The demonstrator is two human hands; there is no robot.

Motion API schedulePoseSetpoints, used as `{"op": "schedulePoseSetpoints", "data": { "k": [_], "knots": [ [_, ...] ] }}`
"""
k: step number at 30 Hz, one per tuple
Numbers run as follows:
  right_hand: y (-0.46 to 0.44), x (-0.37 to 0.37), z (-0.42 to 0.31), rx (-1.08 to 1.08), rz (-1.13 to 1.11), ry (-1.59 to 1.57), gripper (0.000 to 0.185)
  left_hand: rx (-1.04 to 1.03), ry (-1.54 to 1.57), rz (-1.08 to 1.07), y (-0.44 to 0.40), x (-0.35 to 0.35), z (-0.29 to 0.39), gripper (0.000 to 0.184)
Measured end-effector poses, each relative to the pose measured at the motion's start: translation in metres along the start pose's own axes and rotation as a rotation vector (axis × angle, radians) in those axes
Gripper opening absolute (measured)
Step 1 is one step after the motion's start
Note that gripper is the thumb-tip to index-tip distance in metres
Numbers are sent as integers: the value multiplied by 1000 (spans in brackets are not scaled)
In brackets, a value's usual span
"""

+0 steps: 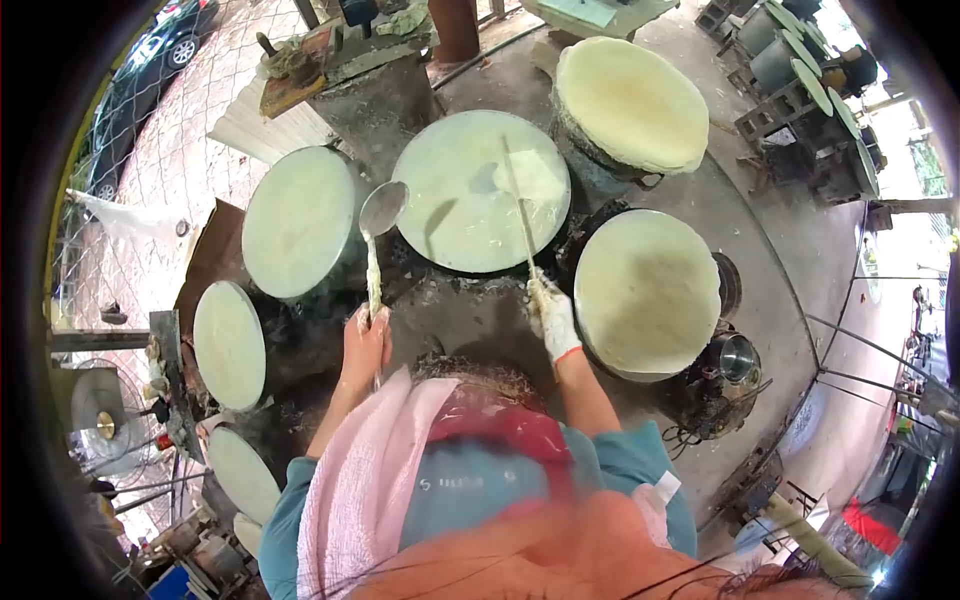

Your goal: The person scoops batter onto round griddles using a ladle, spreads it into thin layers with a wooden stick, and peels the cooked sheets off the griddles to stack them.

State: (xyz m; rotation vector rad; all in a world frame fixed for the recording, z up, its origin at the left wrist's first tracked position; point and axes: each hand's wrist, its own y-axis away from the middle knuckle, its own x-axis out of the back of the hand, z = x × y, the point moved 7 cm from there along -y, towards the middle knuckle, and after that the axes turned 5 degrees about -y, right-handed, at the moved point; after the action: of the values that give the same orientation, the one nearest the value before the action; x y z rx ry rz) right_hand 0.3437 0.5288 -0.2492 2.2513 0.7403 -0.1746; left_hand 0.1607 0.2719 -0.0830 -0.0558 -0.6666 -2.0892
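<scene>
My left hand (368,345), bare, is closed round the handle of a ladle (385,208), whose round bowl hangs by the left edge of the middle round plate (440,170). In a white glove, my right hand (550,315) is closed on a long thin stick (521,208) that reaches up across the same plate. A pale, whitish patch (537,175) of batter lies on the plate beside the stick. Pale smears coat the ladle's handle and the glove.
Round pale plates stand to the left (298,222), lower left (230,345) and right (648,295). A tall stack of pale round sheets (632,105) is at the upper right. A metal cup (735,357) sits at the right, a fan (105,420) at the far left.
</scene>
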Motion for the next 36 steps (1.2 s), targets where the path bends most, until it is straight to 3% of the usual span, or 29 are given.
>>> {"op": "schedulePoseSetpoints", "data": {
  "k": [1, 2, 4, 6, 10, 12, 13, 14, 16, 18, 20, 21, 22, 23, 24, 25, 26, 30, 32, 34, 36],
  "knots": [
    [-1, 14, -10, -15, 131, 44, 23, 0, 19, -4, 1, -2, -2, 19],
    [-16, 30, -9, 42, 121, -69, 22, -1, 42, -6, 2, -5, -4, 19],
    [-31, 50, 6, -40, 117, 76, 25, 6, 44, 8, 7, -9, -11, 20],
    [-6, 28, 5, -268, 40, 71, 24, 7, 38, 8, 5, -12, -15, 21],
    [9, 13, -10, -254, -75, 215, 22, -47, 33, -40, -26, -21, -16, 23],
    [-23, 26, -21, 21, 13, 106, 28, -80, 28, -76, -56, -29, 3, 24],
    [-33, 31, -22, 25, -28, 91, 32, -134, 2, -98, -75, -34, 15, 23],
    [-20, 21, -28, -21, 36, 149, 21, -186, -24, -121, -95, -39, 26, 22],
    [-2, -9, -29, -110, 13, 154, 22, -153, -16, -202, -154, -56, 22, 21],
    [-16, -1, 5, -93, -40, 238, 23, -231, -111, -272, -203, -77, 36, 23],
    [39, -13, -14, 56, 96, 414, 27, -172, 18, -407, -250, -105, 33, 27],
    [33, -2, 7, 280, 73, 173, 28, -144, 84, -470, -261, -120, 35, 29],
    [46, -4, 11, 391, 175, 183, 25, -154, -28, -521, -263, -120, 30, 27],
    [61, -11, 22, 245, 322, 352, 25, -181, -140, -596, -260, -119, 21, 26],
    [65, -37, 21, 385, 400, 670, 26, -212, -140, -629, -249, -116, 16, 24],
    [54, -55, 56, 232, 274, 324, 24, -171, -179, -713, -258, -123, -11, 24],
    [47, -73, 92, 59, 215, -12, 22, -67, 2, -763, -239, -114, -15, 22],
    [48, -110, 82, 71, 169, -121, 24, 317, 305, -578, -177, -69, -17, 8],
    [45, -102, 77, 217, 217, -111, 27, 321, 406, -532, -195, -59, -46, 9],
    [73, -125, 67, 142, 318, -168, 29, 373, 450, -596, -194, -55, -61, 9],
    [37, -139, 122, 29, 251, -39, 28, 461, 548, -620, -190, -60, -63, 10]
  ]
}}
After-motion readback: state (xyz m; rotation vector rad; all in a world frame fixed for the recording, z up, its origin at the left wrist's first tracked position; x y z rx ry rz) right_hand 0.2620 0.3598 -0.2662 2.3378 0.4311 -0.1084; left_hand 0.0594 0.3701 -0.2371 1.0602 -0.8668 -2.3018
